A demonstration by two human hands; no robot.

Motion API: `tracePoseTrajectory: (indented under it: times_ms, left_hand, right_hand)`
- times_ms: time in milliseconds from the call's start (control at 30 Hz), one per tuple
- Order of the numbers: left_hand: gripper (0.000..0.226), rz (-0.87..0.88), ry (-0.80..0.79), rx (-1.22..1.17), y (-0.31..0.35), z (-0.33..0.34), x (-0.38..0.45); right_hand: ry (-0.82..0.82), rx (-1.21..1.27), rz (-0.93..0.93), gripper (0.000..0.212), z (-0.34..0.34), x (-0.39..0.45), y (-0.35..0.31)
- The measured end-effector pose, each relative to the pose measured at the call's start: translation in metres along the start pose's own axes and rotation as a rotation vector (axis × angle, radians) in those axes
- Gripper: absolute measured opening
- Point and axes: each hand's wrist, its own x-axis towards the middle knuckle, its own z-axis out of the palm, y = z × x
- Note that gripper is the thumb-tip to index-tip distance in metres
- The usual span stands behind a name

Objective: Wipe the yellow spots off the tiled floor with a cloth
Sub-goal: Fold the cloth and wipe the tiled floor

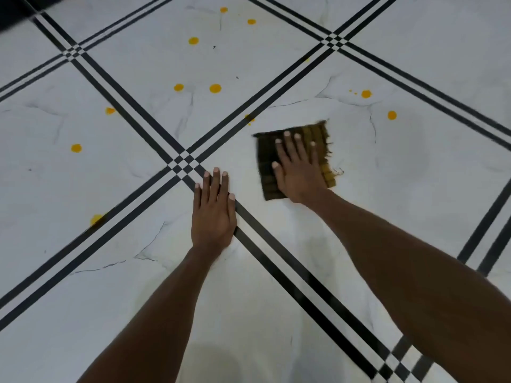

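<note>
Now we press the dark olive, fringed square cloth [296, 161] flat under our spread right hand [298, 172], mid-wipe; our left hand [214, 214] lies spread, bracing on the white marble-patterned tiled floor [414, 175]. Next, we judge, comes sweeping toward the nearest round yellow spots [392, 115].

yellow spots [215, 88], black-striped white floor [414, 189]

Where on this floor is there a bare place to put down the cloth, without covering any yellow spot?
Free: the tile near the person, below the left hand and between both forearms, and the floor right of the cloth, below the spot. Crowded: the far middle tile, with yellow spots such as, and the left tile.
</note>
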Motion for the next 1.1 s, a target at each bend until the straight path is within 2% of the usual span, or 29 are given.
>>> tracePoseTrajectory:
  times_ms: [100, 233, 333, 467, 633, 800, 933, 1000, 1100]
  left_hand:
    - [0.058, 0.011, -0.012, -0.001, 0.0, -0.002, -0.001]
    - [0.058, 0.016, -0.021, 0.002, 0.0, -0.004, -0.001]
    - [0.059, -0.002, -0.051, 0.0, 0.001, -0.004, 0.0]
    - [0.061, -0.006, -0.111, 0.004, 0.003, -0.013, 0.002]
    - [0.058, -0.022, -0.019, -0.019, -0.001, -0.018, 0.03]
    - [0.063, -0.003, 0.001, -0.068, -0.011, -0.004, 0.082]
    - [0.063, -0.016, 0.027, 0.012, -0.008, 0.003, 0.083]
    - [0.062, -0.017, 0.021, -0.008, -0.008, 0.003, 0.083]
    - [0.061, -0.019, 0.027, -0.006, -0.009, 0.004, 0.085]
  right_hand:
    - [0.03, -0.04, -0.22, 0.062, 0.011, -0.021, -0.029]
    - [-0.019, -0.058, -0.437, 0.059, 0.011, -0.08, 0.008]
    - [-0.01, -0.068, -0.417, 0.059, 0.002, -0.07, 0.039]
    - [0.04, -0.059, -0.228, 0.059, -0.005, -0.022, 0.04]
    - [0.004, 0.011, -0.184, 0.068, -0.005, 0.063, 0.012]
    - [0.056, 0.002, -0.311, 0.065, 0.007, 0.116, -0.033]
    - [-0.022, -0.087, -0.613, 0.058, 0.003, 0.106, 0.001]
    - [0.019, -0.056, -0.524, 0.058, -0.005, 0.118, 0.025]
    - [0.067, 0.015, -0.166, 0.067, -0.011, 0.144, 0.021]
